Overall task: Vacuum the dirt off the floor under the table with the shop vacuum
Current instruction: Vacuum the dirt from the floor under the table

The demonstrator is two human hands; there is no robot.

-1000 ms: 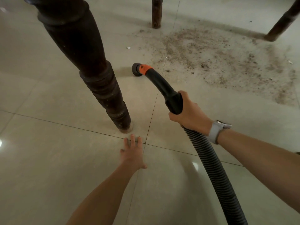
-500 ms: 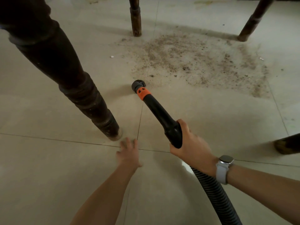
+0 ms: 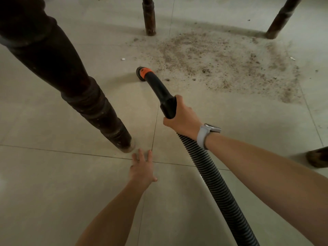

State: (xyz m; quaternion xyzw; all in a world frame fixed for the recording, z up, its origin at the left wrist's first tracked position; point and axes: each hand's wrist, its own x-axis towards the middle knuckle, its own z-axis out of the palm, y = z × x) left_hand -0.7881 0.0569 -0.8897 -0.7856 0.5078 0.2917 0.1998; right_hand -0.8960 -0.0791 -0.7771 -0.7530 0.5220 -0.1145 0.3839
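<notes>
— What have you got in your right hand (image 3: 183, 118)?

— My fingers are wrapped round the black handle (image 3: 164, 98) of the vacuum, just where the ribbed hose (image 3: 216, 185) joins it. The hose runs back under my wrist and off the bottom edge of the view. A pale watch (image 3: 206, 133) sits on that wrist.

— And the business end?

— The nozzle (image 3: 141, 74), with its orange collar (image 3: 145, 71), is down at the tiled floor (image 3: 53, 192), pointing left. It sits just beside the near left edge of the dirt (image 3: 225, 64), not in the thick of it. Whether it actually touches the tile, I cannot tell.

— Where does the dirt lie?

— In a broad brown scatter on the floor between the two far table legs, one in the middle (image 3: 149, 16) and one at the right (image 3: 282, 18), spreading toward me and to the right. A small white scrap (image 3: 122, 59) lies apart on its left side.

— Your left hand (image 3: 142, 169)?

— Flat on the floor, fingers straight and spread a little, holding nothing. The fingertips (image 3: 141, 154) reach a tile joint, just beside the foot of the thick dark near leg (image 3: 85, 96). Another leg's foot (image 3: 317, 158) shows at the right edge
</notes>
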